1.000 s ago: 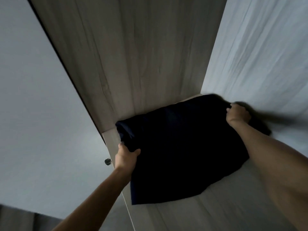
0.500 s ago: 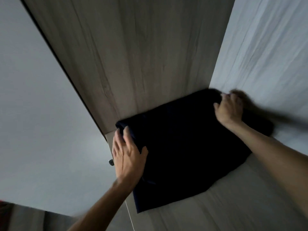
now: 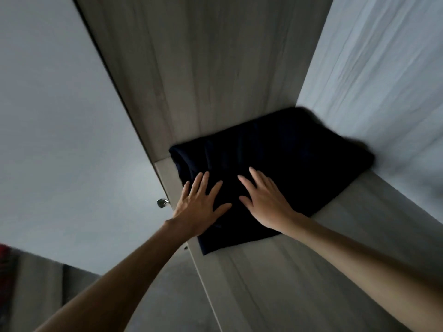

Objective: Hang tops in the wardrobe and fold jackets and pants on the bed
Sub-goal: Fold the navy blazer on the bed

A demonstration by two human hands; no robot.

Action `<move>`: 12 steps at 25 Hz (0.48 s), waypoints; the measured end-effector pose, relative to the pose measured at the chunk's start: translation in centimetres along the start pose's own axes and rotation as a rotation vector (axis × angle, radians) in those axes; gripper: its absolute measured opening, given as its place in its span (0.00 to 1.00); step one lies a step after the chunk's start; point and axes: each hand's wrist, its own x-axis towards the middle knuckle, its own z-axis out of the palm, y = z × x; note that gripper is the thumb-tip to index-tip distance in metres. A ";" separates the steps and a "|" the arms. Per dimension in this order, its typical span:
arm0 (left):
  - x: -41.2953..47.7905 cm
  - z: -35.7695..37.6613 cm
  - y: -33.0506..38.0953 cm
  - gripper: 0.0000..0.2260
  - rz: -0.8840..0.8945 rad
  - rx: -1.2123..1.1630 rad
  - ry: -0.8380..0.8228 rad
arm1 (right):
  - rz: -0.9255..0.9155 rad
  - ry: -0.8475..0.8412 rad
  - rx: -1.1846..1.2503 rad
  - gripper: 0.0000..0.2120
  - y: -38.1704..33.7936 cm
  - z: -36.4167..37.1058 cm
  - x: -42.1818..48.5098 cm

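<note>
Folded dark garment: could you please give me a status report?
Left hand and right hand rest flat on folded dark garment. Garment lies on wardrobe shelf, pushed into the corner. Nothing in the way.

Some plain things at the left side

We see a wide pale grey surface (image 3: 52,121), wall or ceiling, we cannot tell. At its right edge a small shiny metal knob (image 3: 163,202) sticks out, and a tiny screw head (image 3: 185,247) sits lower. In the lower left corner is a blurred red thing (image 3: 4,257).
</note>
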 end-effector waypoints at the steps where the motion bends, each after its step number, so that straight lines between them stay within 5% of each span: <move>1: -0.8 -0.4 -0.9 0.39 0.011 -0.006 -0.009 | 0.032 -0.050 -0.020 0.27 -0.7 -0.3 -0.3; 6: -7.0 -4.4 -8.2 0.25 -0.060 -0.340 0.020 | -0.093 0.001 -0.029 0.15 -10.0 -5.4 1.6; 12: -19.9 -5.6 -21.2 0.19 -0.262 -0.480 -0.031 | -0.405 -0.342 -0.014 0.14 -30.8 -6.3 3.1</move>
